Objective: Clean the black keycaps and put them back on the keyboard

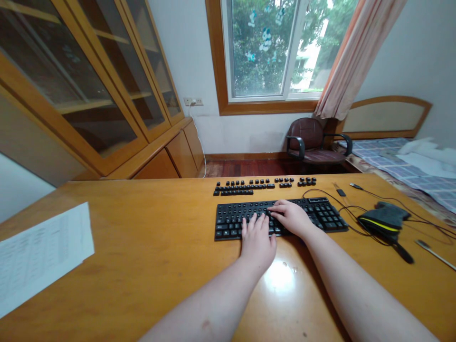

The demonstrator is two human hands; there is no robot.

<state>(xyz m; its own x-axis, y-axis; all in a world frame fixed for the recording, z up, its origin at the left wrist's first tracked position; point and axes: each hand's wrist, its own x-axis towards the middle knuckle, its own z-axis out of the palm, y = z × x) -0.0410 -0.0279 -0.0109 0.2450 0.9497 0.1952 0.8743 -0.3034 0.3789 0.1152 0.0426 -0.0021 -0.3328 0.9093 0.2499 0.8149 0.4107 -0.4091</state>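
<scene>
A black keyboard (pixel 228 221) lies on the wooden desk, its upper rows showing bare key sockets without caps. My left hand (pixel 257 242) rests on its lower middle keys, fingers stretched out and slightly spread. Just right of it, my right hand (pixel 290 216) reaches over the keyboard's middle with fingertips drawn together in a pinch at the upper rows; whatever they grip is too small or hidden to make out. Behind the keyboard, loose black keycaps (pixel 237 190) stand sorted in rows, with another small group of keycaps (pixel 306 181) at the right end.
Right of the keyboard are a dark grey pouch-like item with a yellow stripe (pixel 383 221), cables (pixel 377 192), a small dark tag (pixel 341 192) and a thin brush (pixel 436 254). Printed papers (pixel 46 251) lie at the desk's left. Beyond the desk stands an armchair (pixel 311 140).
</scene>
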